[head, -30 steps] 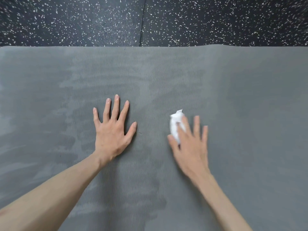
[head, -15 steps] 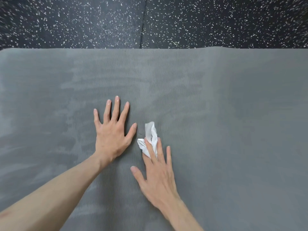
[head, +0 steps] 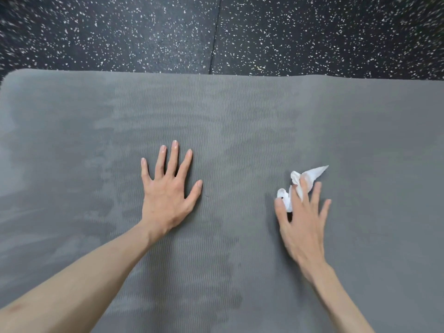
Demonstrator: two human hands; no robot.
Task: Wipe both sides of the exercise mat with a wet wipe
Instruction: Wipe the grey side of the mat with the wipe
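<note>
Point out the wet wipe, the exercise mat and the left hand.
wet wipe [head: 310, 175]: head view, on the white crumpled part beyond the fingertips.
exercise mat [head: 384, 145]: head view, on bare grey surface at right.
left hand [head: 168, 195]: head view, on the back of the hand, flat on the mat.

The exercise mat [head: 360, 131] lies on the floor [head: 312, 32], whose seam [head: 215, 37] runs away beyond the mat's far edge. The left hand [head: 168, 195] rests flat on the mat, well left of the right hand [head: 304, 222]. The wet wipe [head: 302, 181] lies under the right fingertips [head: 303, 182], trailing ahead and rightward.
</note>
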